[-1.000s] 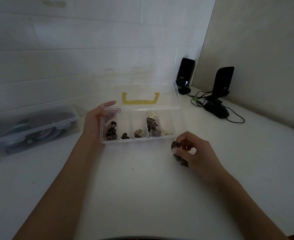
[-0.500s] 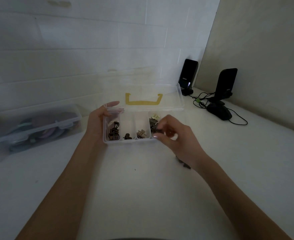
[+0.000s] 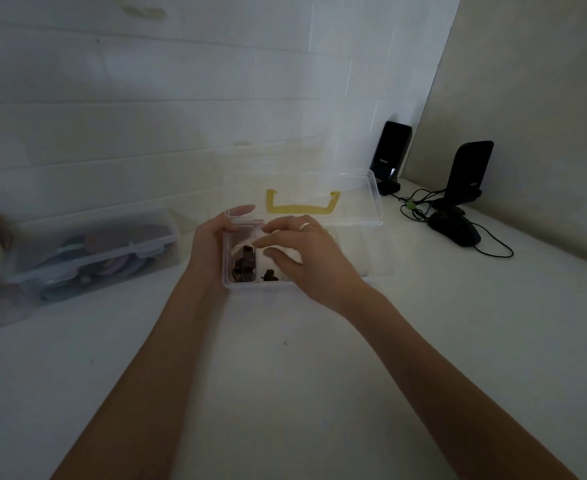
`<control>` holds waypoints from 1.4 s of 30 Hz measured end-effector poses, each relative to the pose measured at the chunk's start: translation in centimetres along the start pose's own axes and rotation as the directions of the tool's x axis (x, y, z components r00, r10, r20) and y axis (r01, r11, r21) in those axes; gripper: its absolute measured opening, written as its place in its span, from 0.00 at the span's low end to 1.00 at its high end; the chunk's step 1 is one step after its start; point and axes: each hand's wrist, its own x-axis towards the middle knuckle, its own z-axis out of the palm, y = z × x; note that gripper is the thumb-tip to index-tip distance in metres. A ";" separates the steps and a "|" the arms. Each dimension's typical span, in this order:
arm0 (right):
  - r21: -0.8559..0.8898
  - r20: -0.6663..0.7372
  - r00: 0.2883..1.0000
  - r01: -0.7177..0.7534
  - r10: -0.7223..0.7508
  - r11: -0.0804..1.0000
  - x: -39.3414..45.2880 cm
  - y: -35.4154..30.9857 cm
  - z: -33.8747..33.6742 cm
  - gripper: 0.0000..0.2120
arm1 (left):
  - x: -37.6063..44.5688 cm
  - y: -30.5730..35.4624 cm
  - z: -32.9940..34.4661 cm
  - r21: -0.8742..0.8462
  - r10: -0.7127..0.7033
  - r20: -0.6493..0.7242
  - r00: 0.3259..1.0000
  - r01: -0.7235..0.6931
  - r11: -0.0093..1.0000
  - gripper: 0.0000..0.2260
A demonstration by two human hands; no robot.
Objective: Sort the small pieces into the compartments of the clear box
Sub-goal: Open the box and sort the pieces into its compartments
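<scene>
a white table point(image 3: 285, 393) carries the clear box point(image 3: 371, 216), a lidded tub point(image 3: 94, 251), two speakers point(image 3: 390, 157) and a mouse point(image 3: 456, 230).

Light: dim, flat, greenish-grey cast.
Shadows: soft, faint under both forearms.
Glare: pale sheen on the clear lid point(image 3: 319, 188) at 12 o'clock.
Blur: smeared at 9 o'clock edge.
Distortion: wide-angle bending toward borders.

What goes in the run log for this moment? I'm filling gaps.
left hand: grips clear box left end | right hand: over left compartments, grasp unclear | lid: open
</scene>
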 end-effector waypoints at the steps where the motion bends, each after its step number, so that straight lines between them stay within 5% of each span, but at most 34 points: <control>1: 0.031 -0.038 0.999 -0.017 0.018 0.999 -0.5 0.3 -0.7 0.08 | 0.0 0.0 0.0 0.025 0.012 -0.013 1.000 -0.012 1.000 0.19; 8: 0.073 -0.116 0.972 -0.197 0.205 0.978 -5.7 4.0 -6.8 0.06 | 0.2 0.0 0.0 0.097 0.037 -0.013 0.999 -0.036 0.995 0.21; 20: -0.097 0.335 0.852 -0.393 0.402 0.914 -12.2 7.3 -7.0 0.19 | -0.4 0.0 0.7 0.108 0.027 -0.050 0.998 -0.021 0.994 0.18; 42: 0.213 0.070 0.945 -0.327 0.320 0.921 -11.8 5.7 -5.6 0.14 | -0.4 -0.2 0.7 0.082 0.039 -0.054 0.998 -0.035 0.996 0.17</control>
